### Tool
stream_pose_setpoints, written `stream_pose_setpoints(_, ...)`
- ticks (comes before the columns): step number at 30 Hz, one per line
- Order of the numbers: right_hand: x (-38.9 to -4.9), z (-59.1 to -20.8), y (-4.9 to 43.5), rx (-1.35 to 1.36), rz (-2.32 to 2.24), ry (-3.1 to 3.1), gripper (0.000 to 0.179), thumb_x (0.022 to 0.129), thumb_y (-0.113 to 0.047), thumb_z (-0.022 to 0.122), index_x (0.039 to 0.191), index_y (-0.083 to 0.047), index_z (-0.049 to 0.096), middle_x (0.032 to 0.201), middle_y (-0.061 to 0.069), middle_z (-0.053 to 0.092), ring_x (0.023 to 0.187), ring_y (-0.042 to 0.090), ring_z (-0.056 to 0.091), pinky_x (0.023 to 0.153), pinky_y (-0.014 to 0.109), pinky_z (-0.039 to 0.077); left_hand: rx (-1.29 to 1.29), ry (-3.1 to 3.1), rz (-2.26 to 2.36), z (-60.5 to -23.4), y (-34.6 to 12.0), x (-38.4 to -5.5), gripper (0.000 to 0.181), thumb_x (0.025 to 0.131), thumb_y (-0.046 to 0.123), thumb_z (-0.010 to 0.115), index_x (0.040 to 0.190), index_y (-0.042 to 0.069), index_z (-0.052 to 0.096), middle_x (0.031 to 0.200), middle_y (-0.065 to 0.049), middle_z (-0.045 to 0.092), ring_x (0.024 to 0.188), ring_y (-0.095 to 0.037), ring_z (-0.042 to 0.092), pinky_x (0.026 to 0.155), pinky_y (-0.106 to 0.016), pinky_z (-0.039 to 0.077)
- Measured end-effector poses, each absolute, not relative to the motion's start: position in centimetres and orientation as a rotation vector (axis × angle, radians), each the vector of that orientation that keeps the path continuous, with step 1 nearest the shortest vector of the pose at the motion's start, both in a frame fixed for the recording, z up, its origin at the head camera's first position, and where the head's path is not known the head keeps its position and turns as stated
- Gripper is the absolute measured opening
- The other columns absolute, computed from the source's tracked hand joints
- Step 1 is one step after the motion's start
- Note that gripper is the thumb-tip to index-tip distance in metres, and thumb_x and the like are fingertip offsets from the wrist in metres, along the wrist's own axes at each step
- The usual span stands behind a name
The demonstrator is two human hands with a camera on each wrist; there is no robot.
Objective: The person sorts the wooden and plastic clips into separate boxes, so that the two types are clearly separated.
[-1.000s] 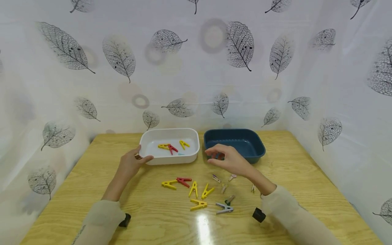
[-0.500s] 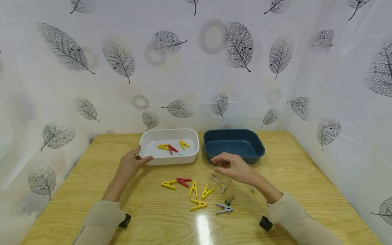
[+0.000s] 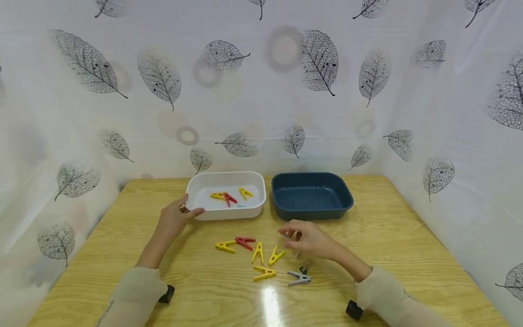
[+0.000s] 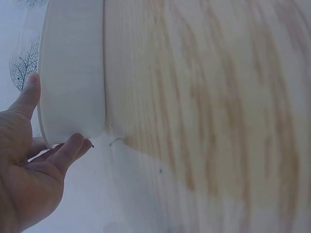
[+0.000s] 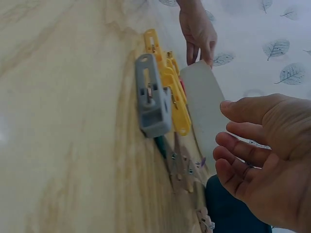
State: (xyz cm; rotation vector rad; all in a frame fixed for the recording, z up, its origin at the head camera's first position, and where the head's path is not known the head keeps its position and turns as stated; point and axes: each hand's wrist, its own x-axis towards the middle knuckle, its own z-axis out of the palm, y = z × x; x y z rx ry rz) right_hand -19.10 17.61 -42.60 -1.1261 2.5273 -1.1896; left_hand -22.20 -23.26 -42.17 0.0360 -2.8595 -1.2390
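My left hand (image 3: 173, 220) holds the front left corner of the white plastic tub (image 3: 229, 215), thumb at the rim and fingers round the side. In the left wrist view the fingers (image 4: 70, 151) touch the tub's lower corner. My right hand (image 3: 312, 240) hovers above the small clothespins in front of the dark blue tub (image 3: 312, 214). Its fingers are loosely bent, with a gap to the thumb in the right wrist view. A small clothespin (image 3: 284, 236) lies by its fingertips; others are partly hidden beneath the hand.
Several large plastic clothespins lie on the wooden table: yellow ones (image 3: 265, 273), a red one (image 3: 244, 242) and a grey one (image 3: 300, 278). A small wooden clothespin (image 3: 307, 265) lies behind the grey one. Inside the white tub are yellow clothespins (image 3: 245, 193) and a red one (image 3: 230, 199).
My right hand has come down and toward me, from the blue tub's front edge to the small clothespins. The left hand and both tubs have stayed in place.
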Motion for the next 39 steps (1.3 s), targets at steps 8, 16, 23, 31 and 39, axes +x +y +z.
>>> stream_pose_setpoints(8, -18.8, -43.6, 17.1, -1.117, -1.125, 2.531, 0.035, 0.091, -0.006, 0.078, 0.123, 0.005, 0.07, 0.103, 0.009, 0.071, 0.084, 0.012, 0.061, 0.07, 0.026, 0.055, 0.038, -2.862, -1.232, -42.1, -23.2, -22.3, 0.091, 0.096, 0.04, 0.075, 0.157, -0.008, 0.027, 0.159, -0.032, 0.031, 0.139, -0.044, 0.047, 0.109, -0.054, 0.045)
stream_pose_setpoints(16, -18.5, -43.9, 16.5, -1.169, -1.079, 2.54, 0.035, 0.09, -0.006, 0.08, 0.122, 0.003, 0.071, 0.114, 0.011, 0.071, 0.092, 0.017, 0.064, 0.076, 0.03, 0.057, 0.036, -2.866, -1.246, -42.2, -23.5, -22.4, 0.096, 0.095, 0.047, 0.074, 0.158, -0.008, 0.026, 0.16, -0.031, 0.029, 0.141, -0.044, 0.044, 0.11, -0.054, 0.043)
stream_pose_setpoints(23, -18.3, -44.0, 16.3, -1.108, -1.067, 2.515, 0.031, 0.091, -0.004, 0.078, 0.121, 0.001, 0.071, 0.108, 0.005, 0.069, 0.089, 0.014, 0.059, 0.076, 0.029, 0.053, 0.048, -2.872, -1.251, -42.4, -23.6, -22.4, 0.099, 0.094, 0.051, 0.073, 0.158, -0.007, 0.026, 0.161, -0.031, 0.029, 0.142, -0.044, 0.042, 0.111, -0.053, 0.043)
stream_pose_setpoints(31, -18.2, -44.2, 16.2, -1.165, -1.024, 2.54, 0.032, 0.089, -0.003, 0.079, 0.12, 0.0, 0.073, 0.107, 0.002, 0.069, 0.091, 0.011, 0.062, 0.078, 0.026, 0.055, 0.045, -2.863, -1.249, -42.3, -23.5, -22.4, 0.099, 0.094, 0.05, 0.073, 0.158, -0.008, 0.025, 0.161, -0.03, 0.028, 0.143, -0.044, 0.041, 0.112, -0.053, 0.042)
stream_pose_setpoints(39, -18.1, -44.3, 16.1, -1.149, -1.016, 2.521, 0.032, 0.089, -0.002, 0.079, 0.12, -0.002, 0.073, 0.102, -0.001, 0.066, 0.085, 0.009, 0.058, 0.074, 0.024, 0.054, 0.041, -2.857, -1.264, -42.2, -23.2, -22.2, 0.091, 0.096, 0.04, 0.074, 0.157, -0.009, 0.027, 0.16, -0.031, 0.029, 0.142, -0.044, 0.043, 0.111, -0.053, 0.043)
